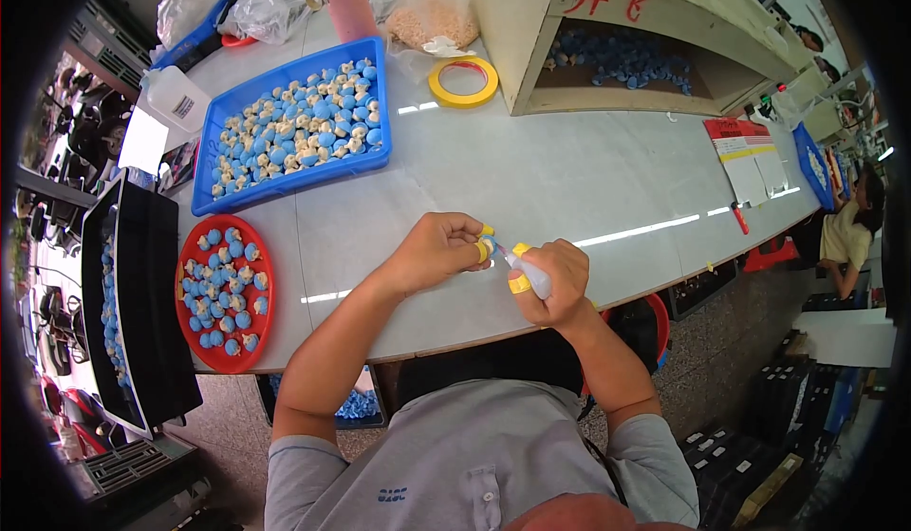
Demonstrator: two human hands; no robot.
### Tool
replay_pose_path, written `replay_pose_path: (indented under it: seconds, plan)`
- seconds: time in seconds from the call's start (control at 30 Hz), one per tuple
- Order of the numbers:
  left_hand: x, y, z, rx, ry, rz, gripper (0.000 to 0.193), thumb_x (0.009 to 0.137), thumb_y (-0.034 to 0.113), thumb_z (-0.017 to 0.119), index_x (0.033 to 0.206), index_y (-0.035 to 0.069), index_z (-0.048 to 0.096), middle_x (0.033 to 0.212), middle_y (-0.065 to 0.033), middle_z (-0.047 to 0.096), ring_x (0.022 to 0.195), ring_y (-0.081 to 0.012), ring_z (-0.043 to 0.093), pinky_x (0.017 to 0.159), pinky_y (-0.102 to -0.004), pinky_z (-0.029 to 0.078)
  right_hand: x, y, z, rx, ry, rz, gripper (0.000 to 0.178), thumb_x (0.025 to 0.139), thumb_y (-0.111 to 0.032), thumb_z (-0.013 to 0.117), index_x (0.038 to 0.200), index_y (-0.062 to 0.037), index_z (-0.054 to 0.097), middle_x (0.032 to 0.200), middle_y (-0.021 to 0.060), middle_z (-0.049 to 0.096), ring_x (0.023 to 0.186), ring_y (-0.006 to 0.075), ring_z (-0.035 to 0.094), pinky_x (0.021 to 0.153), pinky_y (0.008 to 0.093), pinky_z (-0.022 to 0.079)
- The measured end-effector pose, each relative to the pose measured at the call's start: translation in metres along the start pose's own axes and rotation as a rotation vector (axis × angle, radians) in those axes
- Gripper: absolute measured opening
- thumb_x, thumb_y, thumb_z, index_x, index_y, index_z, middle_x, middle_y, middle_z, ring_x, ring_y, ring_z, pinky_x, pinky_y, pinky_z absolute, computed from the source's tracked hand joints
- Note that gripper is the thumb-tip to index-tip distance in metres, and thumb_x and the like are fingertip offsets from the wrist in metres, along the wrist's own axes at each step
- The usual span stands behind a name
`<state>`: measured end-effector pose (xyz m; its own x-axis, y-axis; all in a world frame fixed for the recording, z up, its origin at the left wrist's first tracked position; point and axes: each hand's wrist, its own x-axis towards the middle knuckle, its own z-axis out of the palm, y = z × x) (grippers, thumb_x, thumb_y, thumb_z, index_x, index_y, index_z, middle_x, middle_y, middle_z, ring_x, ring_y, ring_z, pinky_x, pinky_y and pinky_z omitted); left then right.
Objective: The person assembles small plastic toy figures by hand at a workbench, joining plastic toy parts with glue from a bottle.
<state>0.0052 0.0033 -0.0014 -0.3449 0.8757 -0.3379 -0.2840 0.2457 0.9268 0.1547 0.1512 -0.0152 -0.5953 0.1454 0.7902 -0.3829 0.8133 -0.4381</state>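
Left hand (432,254): fingers pinching small piece (489,245) | right hand (562,282): fingers wrapping bottle (535,279) | nozzle (504,251) up-left (long axis diagonal)

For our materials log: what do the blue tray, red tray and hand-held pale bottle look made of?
Blue tray: likely moulded plastic, semi-gloss; even colour, rounded corners.
Red tray: probably smooth plastic; uniform colour.
Pale bottle in the right hand: perhaps soft plastic, satin; translucent look, tapered tip.
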Motion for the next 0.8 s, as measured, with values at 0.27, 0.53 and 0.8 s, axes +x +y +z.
replay_pose_path:
  seconds: [0.27,0.53,0.8]
  plan:
    - [0.0017,-0.0028,-0.0002,-0.065,0.015,-0.007,0.03,0.084,0.0,0.063,0.109,-0.014,0.057,0.094,-0.0133,0.066,0.086,-0.0165,0.068,0.077,-0.0252,0.056,0.0005,-0.0015,-0.0017,-0.009,-0.014,0.013,0.02,0.069,-0.009,0.072,0.083,-0.0025,0.06,0.062,0.0076,0.057,0.046,0.0226,0.05,0.046,0.0316,0.037]
    - [0.0011,-0.0028,-0.0002,-0.07,0.017,-0.003,0.029,0.083,-0.001,0.063,0.109,-0.014,0.057,0.094,-0.0132,0.066,0.086,-0.0165,0.068,0.077,-0.0252,0.056,-0.0002,-0.0009,-0.0006,-0.016,-0.006,0.008,0.02,0.069,-0.009,0.072,0.083,-0.0023,0.06,0.062,0.0079,0.057,0.046,0.0229,0.05,0.046,0.0321,0.037]
    - [0.0019,-0.0032,0.0006,-0.082,0.022,-0.009,0.028,0.083,0.0,0.063,0.107,-0.014,0.058,0.093,-0.0128,0.067,0.085,-0.0157,0.068,0.076,-0.0249,0.055,-0.0007,-0.0008,-0.001,-0.015,-0.01,-0.009,0.021,0.07,-0.008,0.071,0.085,-0.0021,0.059,0.061,0.0073,0.055,0.045,0.0223,0.049,0.045,0.0322,0.037]
